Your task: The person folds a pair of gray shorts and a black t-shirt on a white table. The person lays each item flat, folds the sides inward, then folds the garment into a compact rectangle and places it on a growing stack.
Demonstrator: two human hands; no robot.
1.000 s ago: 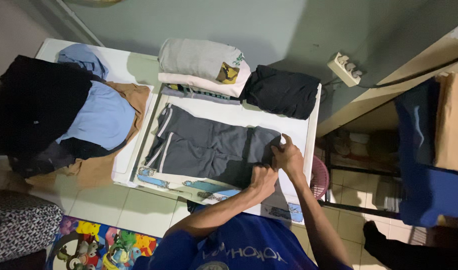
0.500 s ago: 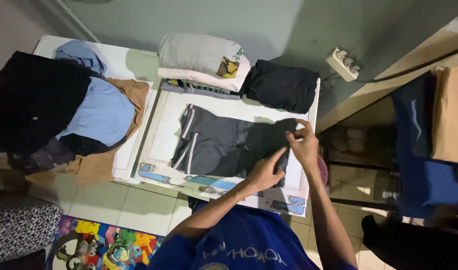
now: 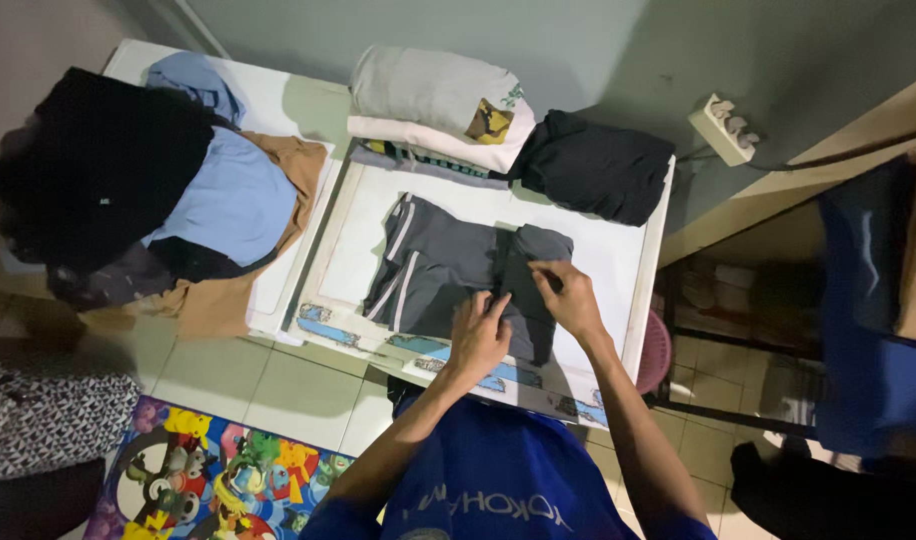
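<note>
Dark grey shorts with pale side stripes [image 3: 433,270] lie partly folded on a white low table [image 3: 633,260]. My left hand [image 3: 478,335] presses flat on the folded right part of the shorts near the table's front edge. Just to its right, my right hand [image 3: 570,297] pinches the cloth of the same fold. Both forearms reach in from the bottom, above my blue shirt.
Folded pale shirts [image 3: 443,105] and a black folded garment [image 3: 593,165] sit at the table's back. A heap of black, light blue and tan clothes [image 3: 148,190] covers a second white table on the left. A power strip [image 3: 726,128] lies by the wall. A colourful mat [image 3: 218,480] covers the tiled floor.
The shorts went from spread wide to folded narrower. Both hands carried the right end leftward over the middle and now press on the fold.
</note>
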